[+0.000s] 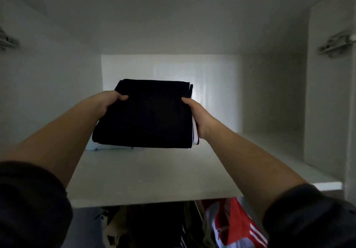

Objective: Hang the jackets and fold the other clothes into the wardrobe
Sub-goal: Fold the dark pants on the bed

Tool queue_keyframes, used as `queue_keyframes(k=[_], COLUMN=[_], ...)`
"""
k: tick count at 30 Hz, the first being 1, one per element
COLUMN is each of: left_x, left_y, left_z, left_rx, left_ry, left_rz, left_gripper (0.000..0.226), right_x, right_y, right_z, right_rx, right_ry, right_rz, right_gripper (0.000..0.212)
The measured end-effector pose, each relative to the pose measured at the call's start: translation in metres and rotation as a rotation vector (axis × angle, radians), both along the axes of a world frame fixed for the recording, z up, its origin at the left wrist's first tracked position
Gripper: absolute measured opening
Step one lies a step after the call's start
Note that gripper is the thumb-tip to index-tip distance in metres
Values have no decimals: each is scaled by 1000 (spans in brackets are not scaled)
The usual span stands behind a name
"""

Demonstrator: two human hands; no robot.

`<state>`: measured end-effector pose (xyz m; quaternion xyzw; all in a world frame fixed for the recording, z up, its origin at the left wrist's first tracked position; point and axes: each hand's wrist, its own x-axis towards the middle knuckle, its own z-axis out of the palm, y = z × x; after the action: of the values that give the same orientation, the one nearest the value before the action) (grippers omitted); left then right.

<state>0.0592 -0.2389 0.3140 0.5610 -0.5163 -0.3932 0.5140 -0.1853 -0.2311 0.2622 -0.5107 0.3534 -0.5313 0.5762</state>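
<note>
Folded black garment (146,114), white trim on its right edge: centre, gripped at both sides by left hand (107,101) and right hand (198,116), thumbs on top. White wardrobe shelf (154,174): beneath. Left hinge (7,40): 10 o'clock. Right hinge (335,43): 2 o'clock. Red white-striped garment (237,226): 5 o'clock, below the shelf.

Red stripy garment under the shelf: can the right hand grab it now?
Probably not: the right hand grips the folded black garment over the white wardrobe shelf, and the red stripy garment lies below it.
</note>
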Motion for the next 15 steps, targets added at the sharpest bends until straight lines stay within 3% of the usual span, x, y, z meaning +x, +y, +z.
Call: queue_keyframes(k=[3, 10, 13, 15], left_x=[29, 84, 110, 119], left_y=[-67, -196, -248, -275], left_z=[8, 15, 23, 24], left_rx=[-51, -145, -159, -140], left_ry=[-75, -379, -479, -553], left_rz=[93, 283, 340, 398], left_gripper=[41, 34, 46, 57], right_x=[32, 99, 128, 145], right_y=[-67, -203, -250, -279], right_z=[7, 13, 15, 14], right_rx=[-33, -30, -46, -52], right_ry=[-4, -1, 3, -3], right_rz=[10, -1, -23, -64], right_gripper=[44, 35, 33, 43])
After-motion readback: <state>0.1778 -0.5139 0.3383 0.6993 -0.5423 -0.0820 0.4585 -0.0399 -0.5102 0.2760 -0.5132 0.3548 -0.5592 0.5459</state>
